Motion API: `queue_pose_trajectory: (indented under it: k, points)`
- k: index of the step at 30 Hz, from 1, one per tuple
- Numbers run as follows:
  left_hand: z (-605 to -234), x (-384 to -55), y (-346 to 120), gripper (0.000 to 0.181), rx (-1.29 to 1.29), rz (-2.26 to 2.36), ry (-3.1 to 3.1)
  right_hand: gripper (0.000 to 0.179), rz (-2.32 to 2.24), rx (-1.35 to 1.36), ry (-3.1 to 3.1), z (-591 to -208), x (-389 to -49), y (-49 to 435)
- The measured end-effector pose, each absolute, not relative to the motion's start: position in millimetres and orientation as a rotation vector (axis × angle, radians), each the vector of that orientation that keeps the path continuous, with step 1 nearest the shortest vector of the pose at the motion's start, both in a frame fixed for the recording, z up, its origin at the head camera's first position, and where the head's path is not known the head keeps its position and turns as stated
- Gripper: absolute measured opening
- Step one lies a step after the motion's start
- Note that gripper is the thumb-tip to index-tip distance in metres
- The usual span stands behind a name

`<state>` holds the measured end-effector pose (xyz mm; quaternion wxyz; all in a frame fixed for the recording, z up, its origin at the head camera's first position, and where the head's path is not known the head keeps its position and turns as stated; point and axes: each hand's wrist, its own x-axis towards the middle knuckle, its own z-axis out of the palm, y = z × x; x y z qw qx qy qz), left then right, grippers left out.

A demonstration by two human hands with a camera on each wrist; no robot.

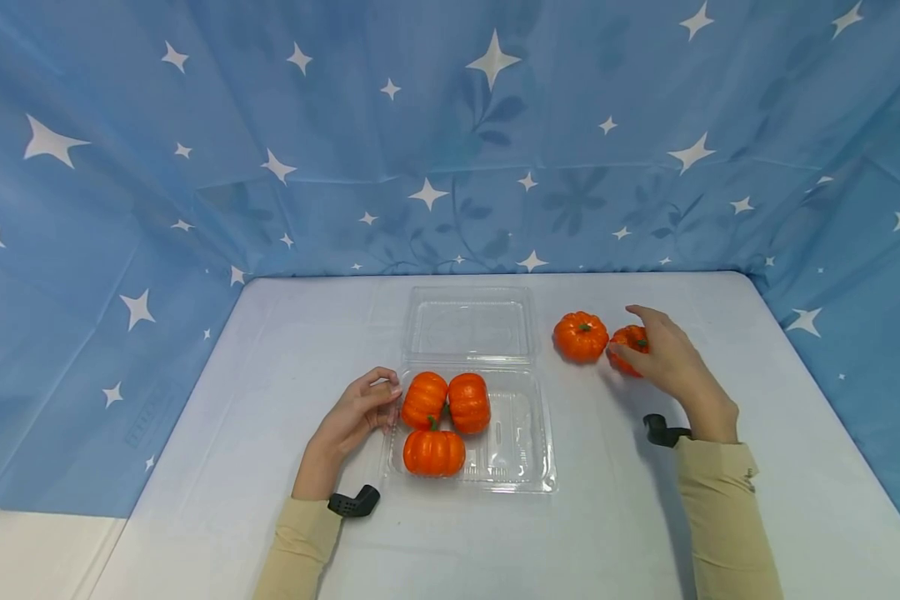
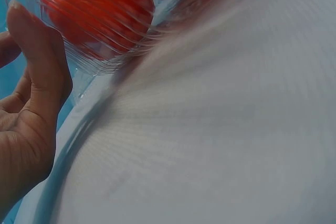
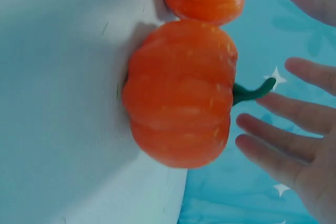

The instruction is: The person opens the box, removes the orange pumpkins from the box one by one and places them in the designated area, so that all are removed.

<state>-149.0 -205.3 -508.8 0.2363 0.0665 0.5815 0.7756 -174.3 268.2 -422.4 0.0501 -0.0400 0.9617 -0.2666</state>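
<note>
My right hand [image 1: 671, 358] reaches over a small orange pumpkin [image 1: 632, 348], thumb and fingers spread around it. In the right wrist view the fingers are apart, near the green stem [image 3: 254, 92] of that pumpkin [image 3: 181, 95]. Another pumpkin [image 1: 581, 337] sits close beside it on the left. My left hand [image 1: 356, 412] is at the left edge of a clear plastic clamshell box [image 1: 517, 437], its fingers loosely bent by the rim. Three pumpkins lie in the box's left part, the front one [image 1: 434, 453] on its side. In the left wrist view, the thumb [image 2: 39, 45] is beside the ribbed wall.
The box's clear lid [image 1: 468, 327] lies folded back behind its base. A white cloth [image 1: 570, 533] covers the table. Blue curtains [image 1: 450, 150] with white stars stand behind it and at both sides.
</note>
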Motion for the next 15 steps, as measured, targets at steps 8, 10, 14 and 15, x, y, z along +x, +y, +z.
queue_pose_trajectory:
  k: [8, 10, 14, 15]
  points:
    - [-509.2, -148.3, -206.9, 0.008, 0.184, 2.124, 1.597, 0.067, -0.881, -0.229, 2.929, -424.2, -171.2, 253.1]
    - [-509.8, -148.1, -207.0, 0.008, 0.187, 2.123, 1.592, 0.064, -0.908, -0.273, 2.968, -423.7, -169.7, 247.6]
    - [-509.9, -148.9, -206.0, 0.009, 0.197, 2.132, 1.577, 0.054, -0.978, -0.385, 3.066, -422.9, -168.5, 233.6]
    - [-509.5, -149.4, -205.5, 0.009, 0.198, 2.134, 1.575, 0.051, -0.991, -0.416, 3.076, -422.4, -168.5, 229.5]
